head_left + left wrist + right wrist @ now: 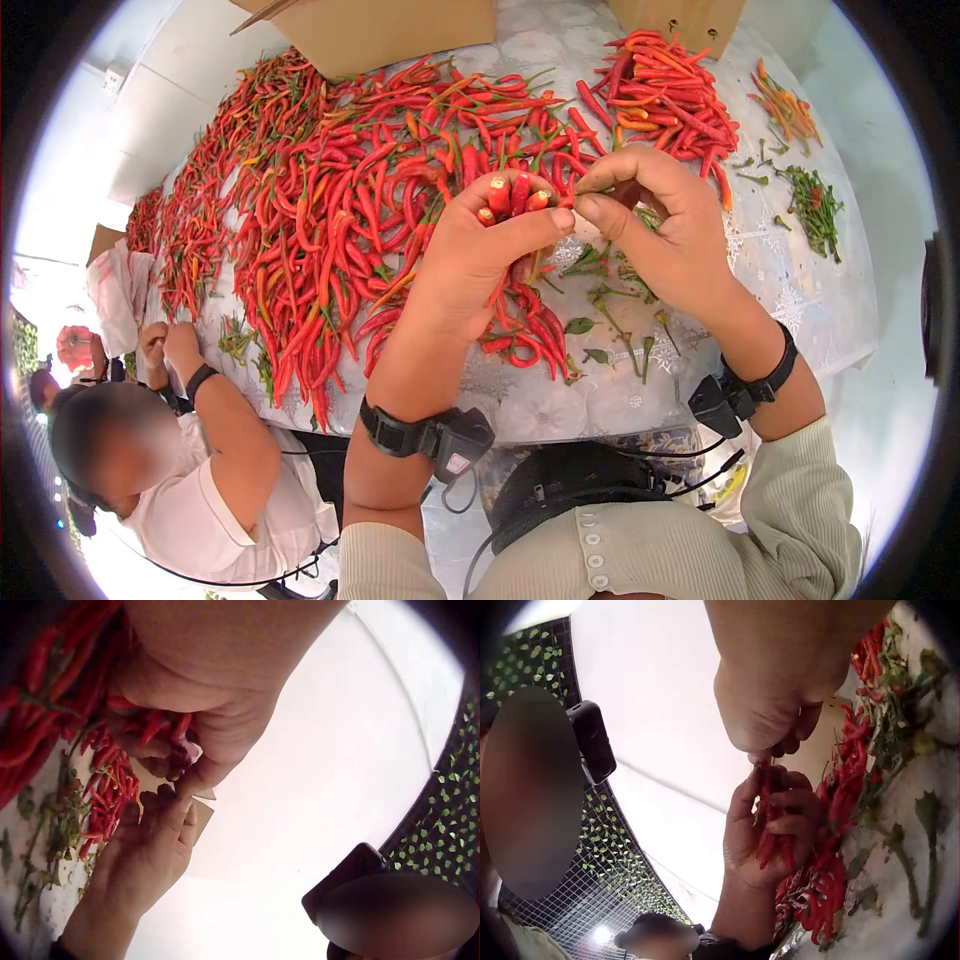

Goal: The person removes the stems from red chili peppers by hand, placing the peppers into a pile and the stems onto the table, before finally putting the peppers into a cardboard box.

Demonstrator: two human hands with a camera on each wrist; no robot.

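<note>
Left hand point(468, 238) curled round several red chillies point(520, 194); right hand point(668, 225) pinches at one's end. Judged light, smooth, slightly springy, easily bruised; best held mid-body, lightly.

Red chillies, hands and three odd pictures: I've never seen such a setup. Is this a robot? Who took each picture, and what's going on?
There's no robot, just a person's two bare hands. The big picture comes from a camera on their head, looking down. The other two come from the left wrist camera and right wrist camera, visible strapped on in the big picture.

On the table lie many red chillies, green stems and a few leaves. The left hand holds a small bunch of chillies, pale ends showing. The right hand meets it, thumb and finger together; exactly what they pinch is too small to tell. Another person is at the left.
</note>
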